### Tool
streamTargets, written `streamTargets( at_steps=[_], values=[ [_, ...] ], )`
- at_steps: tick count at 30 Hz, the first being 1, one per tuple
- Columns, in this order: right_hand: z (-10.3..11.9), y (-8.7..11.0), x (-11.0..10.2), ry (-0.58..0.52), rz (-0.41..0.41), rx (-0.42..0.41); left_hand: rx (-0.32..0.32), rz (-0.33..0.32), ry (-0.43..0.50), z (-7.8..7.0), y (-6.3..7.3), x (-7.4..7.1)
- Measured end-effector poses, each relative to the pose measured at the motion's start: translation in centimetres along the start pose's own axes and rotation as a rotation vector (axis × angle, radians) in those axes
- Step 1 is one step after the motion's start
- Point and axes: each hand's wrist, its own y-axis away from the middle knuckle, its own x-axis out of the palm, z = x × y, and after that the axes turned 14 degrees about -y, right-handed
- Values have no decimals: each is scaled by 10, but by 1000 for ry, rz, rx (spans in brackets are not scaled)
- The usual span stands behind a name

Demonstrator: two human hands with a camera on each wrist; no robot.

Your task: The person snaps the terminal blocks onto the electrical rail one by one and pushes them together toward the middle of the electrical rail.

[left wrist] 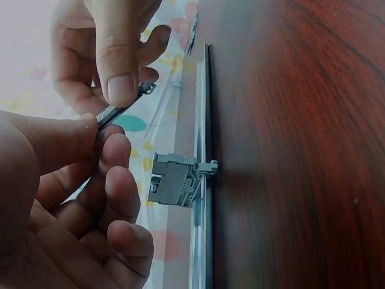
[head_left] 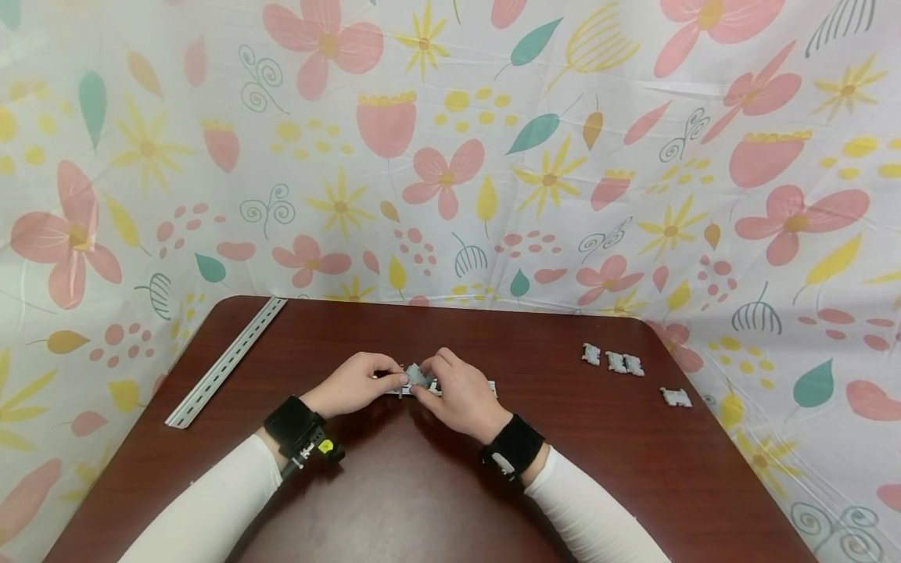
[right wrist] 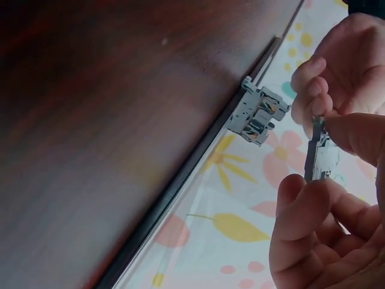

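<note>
Between my two hands is a thin grey terminal block (right wrist: 322,153), raised off the short metal DIN rail (left wrist: 201,120). The left hand (head_left: 355,383) pinches one end of it between thumb and forefinger. At its other end, the thumb and fingers of my right hand (head_left: 461,395) grip it. Another grey terminal block (left wrist: 174,180) sits clipped across the rail, just beside the hands. In the head view, my fingers hide much of the rail, and its right end shows past the right hand.
A long slotted DIN rail (head_left: 227,363) lies slanted at the table's left side. Several loose terminal blocks (head_left: 591,354) lie at the right, one of them (head_left: 676,397) close to the right edge. A flowered cloth (head_left: 443,180) hangs behind the brown table (head_left: 394,500).
</note>
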Motion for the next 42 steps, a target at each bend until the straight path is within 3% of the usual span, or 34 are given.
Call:
streamTargets(
  at_steps=[7, 14, 17, 18, 21, 27, 42],
  values=[
    [0, 0, -1, -34, 5, 32, 41, -22, -41, 4, 1, -6],
    [1, -1, -5, -138, 55, 67, 168, -26, -18, 18, 0, -5],
    [1, -1, -6, -182, 81, 70, 152, -16, -35, 18, -1, -4],
    [1, -1, -7, -189, 93, 71, 118, -3, -48, 8, 2, -9],
    [2, -2, -8, -198, 126, 67, 94, 20, -58, 7, 2, -9],
    [4, -2, -8, -228, 181, 62, 83, 79, -41, 5, 2, -8],
    [4, 0, -9, -331, 301, 93, 159, 143, -29, 3, 3, -5]
  ],
)
